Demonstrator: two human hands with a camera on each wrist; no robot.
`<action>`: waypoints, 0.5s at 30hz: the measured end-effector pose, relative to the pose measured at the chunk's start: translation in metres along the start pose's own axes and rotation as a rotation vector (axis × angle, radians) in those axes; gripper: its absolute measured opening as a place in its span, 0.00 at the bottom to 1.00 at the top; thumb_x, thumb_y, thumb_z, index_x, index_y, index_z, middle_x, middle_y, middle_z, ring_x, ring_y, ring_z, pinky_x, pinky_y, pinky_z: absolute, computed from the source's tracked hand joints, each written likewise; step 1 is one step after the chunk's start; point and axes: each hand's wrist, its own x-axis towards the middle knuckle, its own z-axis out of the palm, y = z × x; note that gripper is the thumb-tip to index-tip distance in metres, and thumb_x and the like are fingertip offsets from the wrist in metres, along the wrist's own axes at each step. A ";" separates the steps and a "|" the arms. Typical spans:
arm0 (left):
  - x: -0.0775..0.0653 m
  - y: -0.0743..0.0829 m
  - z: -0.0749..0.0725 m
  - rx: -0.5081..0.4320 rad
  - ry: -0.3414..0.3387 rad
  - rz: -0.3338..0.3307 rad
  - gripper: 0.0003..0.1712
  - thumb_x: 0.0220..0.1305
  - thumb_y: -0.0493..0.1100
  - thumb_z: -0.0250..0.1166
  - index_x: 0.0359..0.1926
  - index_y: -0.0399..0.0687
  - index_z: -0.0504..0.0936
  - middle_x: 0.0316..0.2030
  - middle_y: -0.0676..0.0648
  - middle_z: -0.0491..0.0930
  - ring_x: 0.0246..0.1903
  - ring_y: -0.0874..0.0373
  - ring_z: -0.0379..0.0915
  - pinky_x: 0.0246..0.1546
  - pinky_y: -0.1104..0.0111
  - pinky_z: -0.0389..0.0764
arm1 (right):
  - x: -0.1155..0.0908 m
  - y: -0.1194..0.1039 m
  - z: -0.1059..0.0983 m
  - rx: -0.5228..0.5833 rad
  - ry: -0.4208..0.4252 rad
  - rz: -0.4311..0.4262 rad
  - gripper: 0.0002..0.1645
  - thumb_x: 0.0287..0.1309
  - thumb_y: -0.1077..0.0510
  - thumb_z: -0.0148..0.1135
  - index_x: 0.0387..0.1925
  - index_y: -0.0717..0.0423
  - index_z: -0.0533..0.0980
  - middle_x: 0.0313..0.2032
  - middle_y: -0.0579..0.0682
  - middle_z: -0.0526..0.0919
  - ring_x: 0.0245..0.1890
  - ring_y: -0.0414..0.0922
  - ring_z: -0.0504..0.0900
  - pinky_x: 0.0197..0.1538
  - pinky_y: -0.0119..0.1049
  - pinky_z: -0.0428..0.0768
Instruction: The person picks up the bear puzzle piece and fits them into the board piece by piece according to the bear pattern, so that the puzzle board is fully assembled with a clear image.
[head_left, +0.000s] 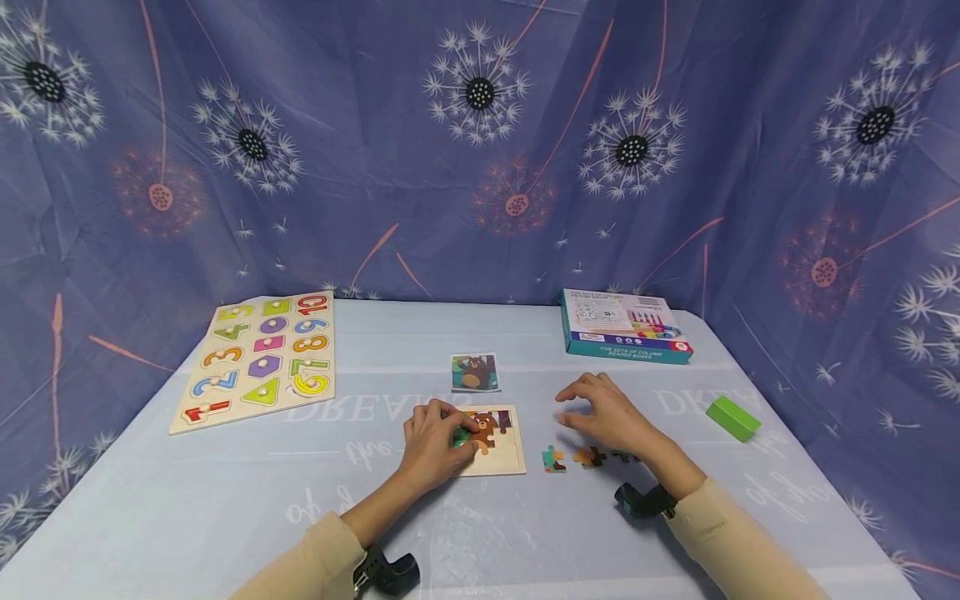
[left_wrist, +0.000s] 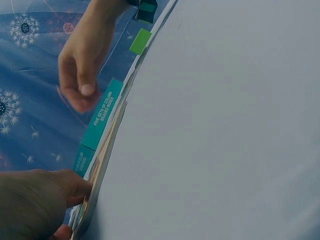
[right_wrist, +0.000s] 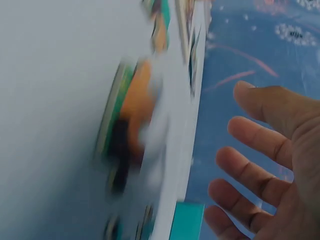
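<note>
A wooden puzzle board (head_left: 510, 454) lies in front of me in the head view, with bear-picture pieces (head_left: 484, 427) set inside its frame. My left hand (head_left: 435, 442) is over the board's left half, thumb and forefinger pinching a green puzzle piece (head_left: 460, 435) that they partly cover. To the right, my right hand (head_left: 603, 412) hovers above the table, holding nothing, its fingers spread in the right wrist view. Below it lie loose pieces: a teal one (head_left: 553, 459), an orange and brown one (head_left: 590, 457), and dark ones partly hidden by the wrist.
A square bear picture card (head_left: 475, 372) lies behind the board. A wooden number-and-shape board (head_left: 258, 358) is at the left. The teal beaded-boxes carton (head_left: 626, 327) sits at the back right, a green block (head_left: 733, 418) nearer the right edge.
</note>
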 end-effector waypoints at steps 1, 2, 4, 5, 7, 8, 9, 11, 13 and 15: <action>0.000 0.000 0.000 -0.001 0.002 0.002 0.07 0.48 0.46 0.68 0.32 0.57 0.84 0.43 0.47 0.71 0.45 0.49 0.58 0.50 0.49 0.55 | -0.002 0.005 -0.002 -0.008 0.000 0.003 0.17 0.52 0.49 0.67 0.44 0.48 0.81 0.44 0.46 0.79 0.47 0.44 0.69 0.47 0.43 0.71; 0.000 0.000 0.000 0.001 0.006 0.007 0.07 0.47 0.45 0.68 0.32 0.56 0.84 0.43 0.47 0.70 0.45 0.49 0.58 0.50 0.49 0.55 | -0.004 0.010 -0.004 -0.012 -0.002 0.006 0.17 0.52 0.49 0.67 0.44 0.48 0.81 0.44 0.46 0.79 0.47 0.45 0.70 0.47 0.42 0.71; 0.000 -0.001 0.000 0.001 0.007 0.011 0.08 0.47 0.45 0.67 0.32 0.56 0.84 0.42 0.47 0.70 0.45 0.50 0.58 0.50 0.49 0.55 | -0.008 0.019 -0.009 -0.012 -0.009 0.017 0.17 0.52 0.50 0.67 0.44 0.48 0.81 0.44 0.48 0.79 0.47 0.46 0.70 0.47 0.43 0.71; 0.000 -0.001 0.000 -0.002 0.006 0.009 0.08 0.47 0.45 0.67 0.32 0.56 0.84 0.43 0.47 0.70 0.45 0.50 0.58 0.50 0.49 0.55 | -0.010 0.023 -0.011 -0.014 -0.012 0.023 0.16 0.52 0.50 0.67 0.44 0.49 0.81 0.44 0.48 0.79 0.47 0.46 0.70 0.47 0.43 0.72; 0.000 -0.001 0.000 -0.001 0.004 0.011 0.07 0.48 0.45 0.67 0.32 0.56 0.84 0.43 0.47 0.70 0.45 0.49 0.58 0.50 0.48 0.55 | -0.014 0.030 -0.014 -0.020 -0.020 0.036 0.16 0.52 0.51 0.67 0.44 0.49 0.81 0.44 0.48 0.79 0.47 0.46 0.70 0.47 0.43 0.72; 0.000 -0.001 0.001 0.001 0.004 0.013 0.07 0.48 0.45 0.67 0.32 0.56 0.84 0.43 0.46 0.70 0.45 0.49 0.58 0.50 0.48 0.55 | -0.016 0.033 -0.016 -0.023 -0.023 0.041 0.16 0.52 0.51 0.67 0.44 0.49 0.80 0.45 0.48 0.78 0.47 0.47 0.70 0.47 0.44 0.72; 0.000 -0.001 0.001 0.000 0.001 0.011 0.07 0.48 0.45 0.67 0.32 0.56 0.84 0.43 0.47 0.70 0.45 0.49 0.58 0.50 0.48 0.55 | -0.018 0.036 -0.018 -0.027 -0.024 0.048 0.16 0.52 0.51 0.67 0.44 0.49 0.80 0.45 0.48 0.78 0.47 0.47 0.70 0.47 0.44 0.72; 0.000 -0.001 0.001 0.002 0.004 0.012 0.07 0.48 0.45 0.68 0.32 0.56 0.84 0.43 0.47 0.70 0.45 0.49 0.58 0.50 0.48 0.55 | -0.021 0.043 -0.020 -0.035 -0.026 0.059 0.17 0.52 0.51 0.67 0.44 0.49 0.80 0.45 0.49 0.78 0.47 0.47 0.70 0.47 0.45 0.72; 0.000 -0.001 0.001 -0.001 0.006 0.011 0.07 0.48 0.46 0.68 0.32 0.57 0.84 0.43 0.46 0.70 0.45 0.49 0.58 0.50 0.48 0.55 | -0.023 0.049 -0.023 -0.042 -0.031 0.070 0.17 0.52 0.50 0.67 0.45 0.49 0.80 0.45 0.49 0.78 0.47 0.47 0.69 0.48 0.46 0.71; 0.000 -0.001 0.001 0.001 0.007 0.010 0.07 0.48 0.46 0.68 0.32 0.57 0.84 0.43 0.46 0.71 0.46 0.49 0.58 0.51 0.47 0.55 | -0.025 0.054 -0.024 -0.046 -0.034 0.078 0.18 0.52 0.50 0.67 0.45 0.49 0.80 0.45 0.49 0.78 0.47 0.47 0.69 0.48 0.46 0.72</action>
